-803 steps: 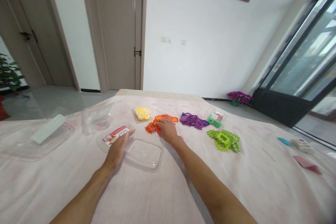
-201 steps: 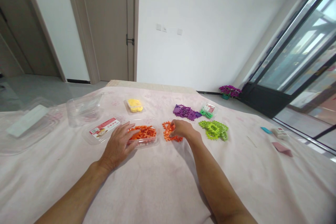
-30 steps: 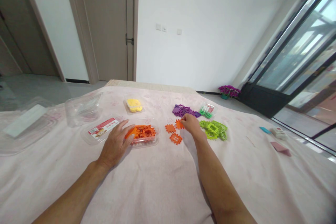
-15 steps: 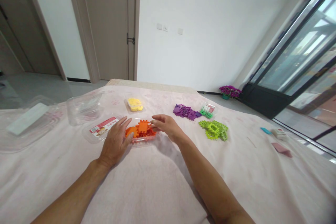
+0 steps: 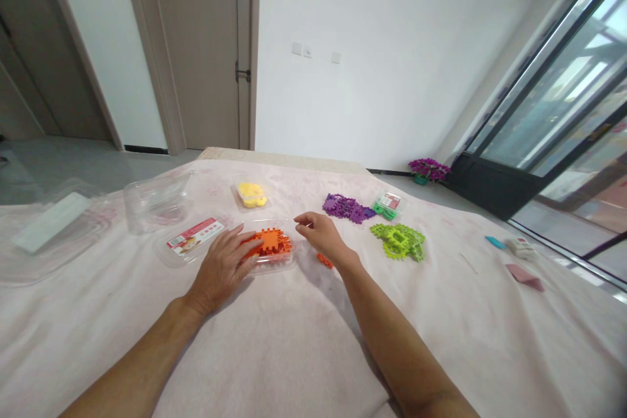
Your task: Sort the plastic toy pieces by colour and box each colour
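Orange toothed building pieces (image 5: 270, 241) lie heaped in a clear plastic container (image 5: 281, 268) in front of me. My left hand (image 5: 223, 268) rests over the container's left side, fingers spread out, the tips on or just above the pieces. Beside the container's right edge is my right hand (image 5: 321, 235), fingers loosely bent and slightly apart, with nothing visible in them. A single small orange piece (image 5: 324, 260) shows under the right hand's near side, seemingly on the cloth. The right thumb is hidden.
A labelled clear lid (image 5: 194, 236) and other clear plastic containers (image 5: 157, 199) are to the left. Yellow pieces (image 5: 251, 194) sit behind in a box. Rightward lie purple pieces (image 5: 347, 208), a box of green pieces (image 5: 386, 206) and lime-green pieces (image 5: 399, 241) on the pink cloth (image 5: 274, 353).
My right hand has moved right, off the container's edge, and a small orange piece now shows beneath it. My left hand has shifted right, further over the orange pieces.
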### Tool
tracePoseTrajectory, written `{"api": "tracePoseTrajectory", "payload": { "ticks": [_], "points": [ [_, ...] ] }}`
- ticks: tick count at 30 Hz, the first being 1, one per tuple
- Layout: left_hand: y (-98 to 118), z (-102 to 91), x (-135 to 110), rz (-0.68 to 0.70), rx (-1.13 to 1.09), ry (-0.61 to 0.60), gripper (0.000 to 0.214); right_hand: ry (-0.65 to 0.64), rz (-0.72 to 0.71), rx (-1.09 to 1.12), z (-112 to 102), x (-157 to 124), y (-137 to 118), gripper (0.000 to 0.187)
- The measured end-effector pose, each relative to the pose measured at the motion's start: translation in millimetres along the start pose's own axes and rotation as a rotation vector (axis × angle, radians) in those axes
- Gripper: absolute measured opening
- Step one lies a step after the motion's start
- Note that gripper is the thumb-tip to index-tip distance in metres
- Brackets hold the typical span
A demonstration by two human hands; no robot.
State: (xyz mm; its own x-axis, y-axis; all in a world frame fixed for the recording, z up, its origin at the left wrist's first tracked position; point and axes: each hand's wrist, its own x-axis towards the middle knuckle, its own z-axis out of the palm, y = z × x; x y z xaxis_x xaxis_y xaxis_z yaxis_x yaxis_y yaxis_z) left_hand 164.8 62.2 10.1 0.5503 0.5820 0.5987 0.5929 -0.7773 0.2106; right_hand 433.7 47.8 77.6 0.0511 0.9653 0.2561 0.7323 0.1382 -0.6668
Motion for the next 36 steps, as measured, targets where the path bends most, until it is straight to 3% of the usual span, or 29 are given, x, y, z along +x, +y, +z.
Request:
{"api": "tracePoseTrajectory", "payload": {
  "ticks": [8, 14, 20, 30, 33, 36],
  "points": [
    [3, -3.9, 0, 0.044, 0.010, -0.004, 0.033, -0.107, -0.266, -0.250, 22, -18, -28, 0.018],
    [4, -4.3, 0, 0.071, 0.038, -0.006, 0.034, -0.082, -0.267, -0.294, 22, -21, -30, 0.020],
    [5, -4.2, 0, 0.089, 0.041, -0.017, 0.036, -0.182, -0.305, -0.352, 17, -22, -34, 0.025],
    [7, -2.8, 1, 0.085, 0.018, -0.040, 0.035, -0.147, -0.291, -0.268, 13, -13, -20, 0.025],
    [5, -2.2, 0, 0.067, 0.004, -0.030, 0.036, -0.054, -0.191, -0.242, -1, -5, -9, 0.026],
    [1, -1.9, -1, -0.005, -0.033, 0.056, 0.039, -0.055, -0.045, -0.321, -22, 1, 4, 0.026]
  ]
}}
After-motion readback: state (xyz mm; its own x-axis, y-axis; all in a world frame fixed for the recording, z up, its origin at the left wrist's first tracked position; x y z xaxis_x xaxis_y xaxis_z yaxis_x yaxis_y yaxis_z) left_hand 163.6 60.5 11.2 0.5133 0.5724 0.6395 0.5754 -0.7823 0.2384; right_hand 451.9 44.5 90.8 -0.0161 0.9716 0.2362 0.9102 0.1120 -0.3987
